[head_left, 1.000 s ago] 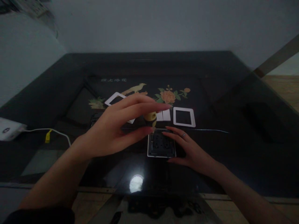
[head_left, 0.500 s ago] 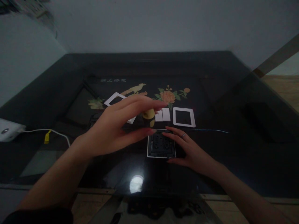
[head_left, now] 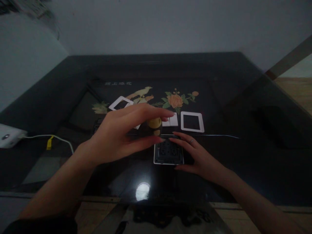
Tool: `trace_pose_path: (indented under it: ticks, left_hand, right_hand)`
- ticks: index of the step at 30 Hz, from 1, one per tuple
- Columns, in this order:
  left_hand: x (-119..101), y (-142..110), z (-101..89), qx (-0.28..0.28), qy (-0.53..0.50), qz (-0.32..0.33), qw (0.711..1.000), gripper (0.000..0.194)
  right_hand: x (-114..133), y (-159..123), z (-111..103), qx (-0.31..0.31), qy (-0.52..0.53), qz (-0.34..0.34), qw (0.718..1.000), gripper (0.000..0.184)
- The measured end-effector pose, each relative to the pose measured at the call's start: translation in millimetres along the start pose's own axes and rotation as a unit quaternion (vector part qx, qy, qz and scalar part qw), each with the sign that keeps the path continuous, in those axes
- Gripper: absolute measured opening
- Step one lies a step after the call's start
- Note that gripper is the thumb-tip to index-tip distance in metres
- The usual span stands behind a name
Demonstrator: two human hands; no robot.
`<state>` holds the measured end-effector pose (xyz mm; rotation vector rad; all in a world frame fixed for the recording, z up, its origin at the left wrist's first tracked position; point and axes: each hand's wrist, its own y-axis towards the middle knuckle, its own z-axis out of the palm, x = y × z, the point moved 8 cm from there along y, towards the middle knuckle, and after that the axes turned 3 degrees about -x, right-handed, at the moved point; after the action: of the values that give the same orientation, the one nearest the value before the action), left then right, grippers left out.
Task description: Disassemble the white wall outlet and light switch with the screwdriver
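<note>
My left hand [head_left: 119, 130] is curled around the yellow and black handle of a screwdriver [head_left: 155, 123], thumb below and fingers above; the shaft is hidden from me. It hovers over the upper left corner of a wall switch panel [head_left: 169, 154], which lies with its black back up and a thin white edge showing. My right hand [head_left: 195, 152] grips that panel at its right side, fingers on the top edge and thumb at the lower corner. Two white frames, one on the right [head_left: 202, 123] and one at left [head_left: 113, 106], lie beyond my hands, with white cover pieces [head_left: 174, 119] between them.
A glossy black table [head_left: 226, 97] with a bird-and-flower picture spans the view, a wall behind it. At left sit a white power block [head_left: 11, 136] and its cable with a yellow tag [head_left: 49, 143]. Another black module [head_left: 96, 125] is partly behind my left hand.
My left hand has turned slightly at the screwdriver handle and its fingers have dipped a little. My right hand and the panel stay where they were.
</note>
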<state>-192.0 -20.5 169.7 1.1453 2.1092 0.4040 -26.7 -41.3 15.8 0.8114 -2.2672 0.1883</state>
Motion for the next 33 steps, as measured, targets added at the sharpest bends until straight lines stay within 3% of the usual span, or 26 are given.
trace_pose_path:
  ticks: [4, 7, 10, 13, 17, 21, 27, 33]
  left_hand:
    - [6, -4, 5.1, 0.056, -0.083, -0.059, 0.993, 0.058]
    - [10, -5, 4.3, 0.03, -0.101, -0.078, 0.991, 0.05]
    - [5, -1, 1.6, -0.018, -0.053, -0.029, 0.998, 0.034]
    - [-4, 1, 2.3, -0.015, -0.002, 0.021, 1.0, 0.032]
    - [-3, 0, 3.7, 0.039, -0.006, -0.011, 0.999, 0.049]
    - [2, -3, 3.0, 0.028, -0.052, -0.048, 0.997, 0.046]
    - [-7, 0, -0.7, -0.038, -0.03, 0.012, 0.999, 0.029]
    - [-8, 2, -0.8, 0.024, -0.037, -0.002, 0.999, 0.045]
  right_hand:
    - [1, 0, 0, 0.0, -0.003, 0.0, 1.0, 0.075]
    - [1, 0, 0, 0.001, -0.003, 0.002, 1.0, 0.076]
    - [1, 1, 0, 0.001, -0.004, 0.0, 1.0, 0.076]
    - [0, 1, 0, -0.001, -0.006, -0.002, 1.0, 0.075]
    - [1, 1, -1, -0.001, -0.001, -0.002, 1.0, 0.074]
    - [0, 0, -1, 0.004, 0.007, 0.007, 1.0, 0.074]
    - [2, 1, -2, -0.001, 0.011, 0.007, 1.0, 0.078]
    - [1, 0, -2, -0.003, 0.011, 0.01, 1.0, 0.079]
